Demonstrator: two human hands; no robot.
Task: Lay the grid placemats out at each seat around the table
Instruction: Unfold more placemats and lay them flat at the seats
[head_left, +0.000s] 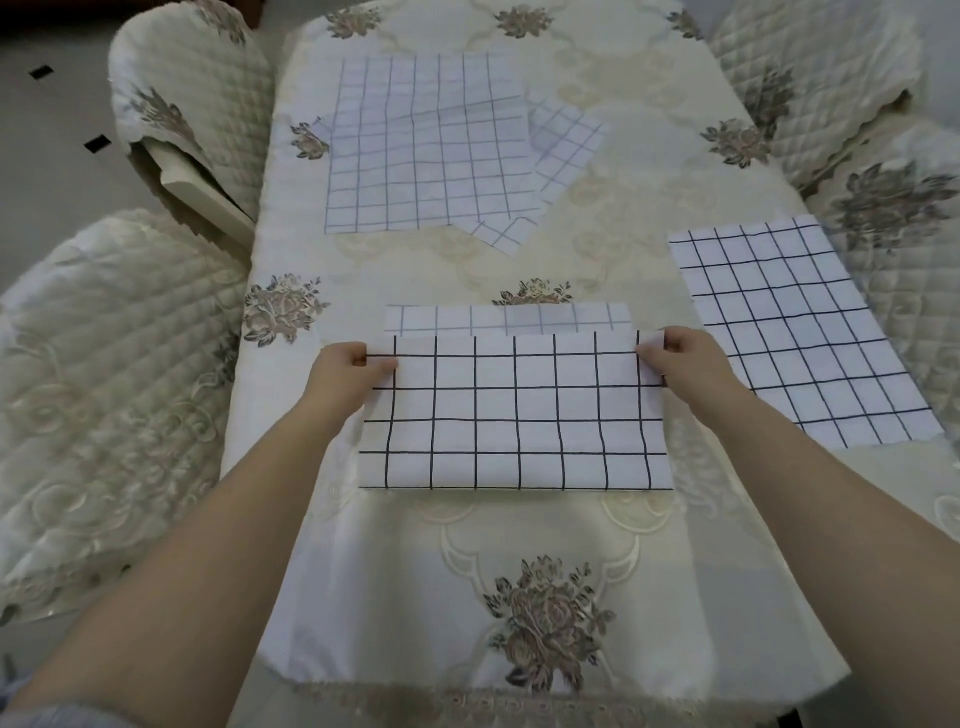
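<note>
Both hands are on the near placemat (514, 415): the left hand (345, 371) pinches its far left corner, the right hand (680, 361) pinches the far right corner, and the mat looks folded over, though that is hard to tell. Beyond the right hand a second placemat (795, 332) lies flat on the counter (649, 171), and a pile of placemats (426, 150) sits well ahead of the hands.
</note>
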